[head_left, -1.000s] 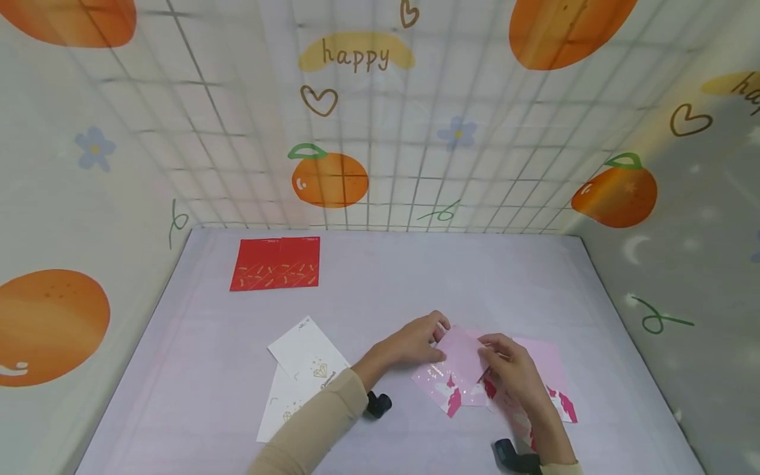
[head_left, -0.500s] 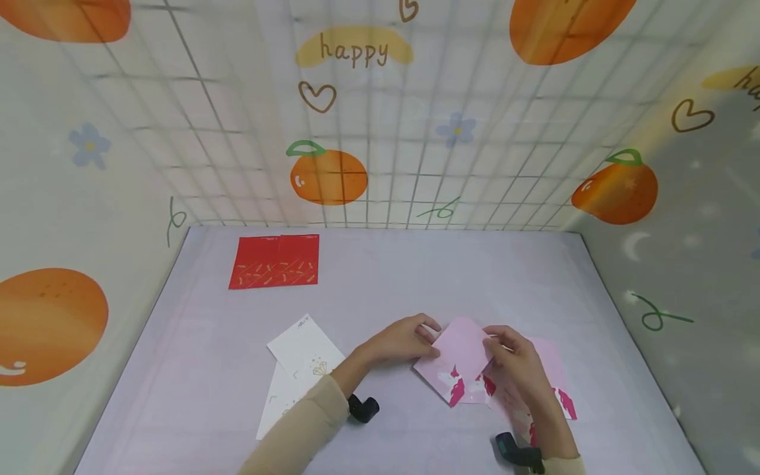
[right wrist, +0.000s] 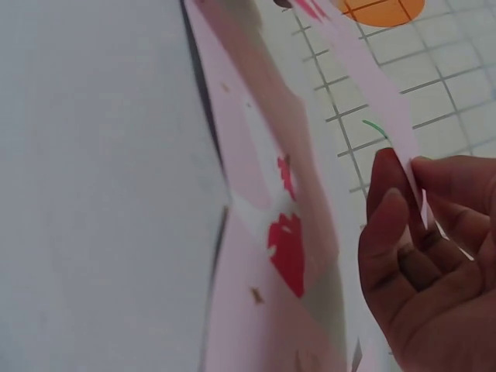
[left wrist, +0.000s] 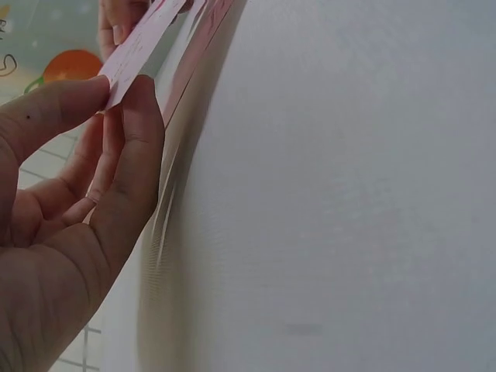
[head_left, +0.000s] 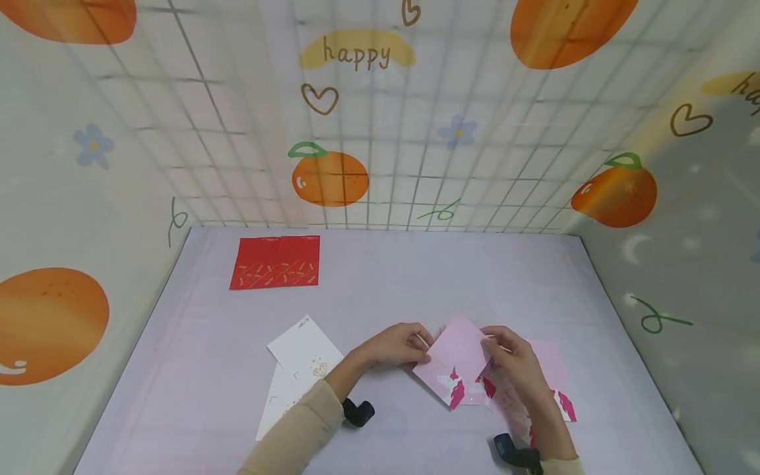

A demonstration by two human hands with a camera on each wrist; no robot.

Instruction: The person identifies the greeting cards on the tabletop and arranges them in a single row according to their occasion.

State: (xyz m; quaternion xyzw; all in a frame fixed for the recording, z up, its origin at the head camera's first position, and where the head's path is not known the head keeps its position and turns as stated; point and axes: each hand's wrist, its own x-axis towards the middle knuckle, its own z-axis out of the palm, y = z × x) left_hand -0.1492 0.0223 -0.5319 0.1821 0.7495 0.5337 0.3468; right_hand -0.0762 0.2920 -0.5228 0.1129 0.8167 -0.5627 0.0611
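Between both hands a thin pink card (head_left: 456,353) with a white and dark pink print at its lower end is lifted and slightly tilted. My left hand (head_left: 394,346) pinches its left corner; the left wrist view shows thumb and index finger on that corner of the pink card (left wrist: 139,54). On the other side, my right hand (head_left: 516,363) holds the right corner between thumb and fingers, seen also on the pink card (right wrist: 387,101) in the right wrist view. Under it and the right forearm lie several more pink cards (head_left: 551,363), partly hidden.
Two overlapping white cards (head_left: 303,349) with gold diamond prints lie left, partly behind the left sleeve (head_left: 303,422). Two red cards (head_left: 276,260) rest side by side at the back left of the white table (head_left: 415,277). Printed curtains surround the table.
The pink card has been raised off the others and tilted up. My left hand has shifted a little left and down to its corner; the right hand keeps its hold.
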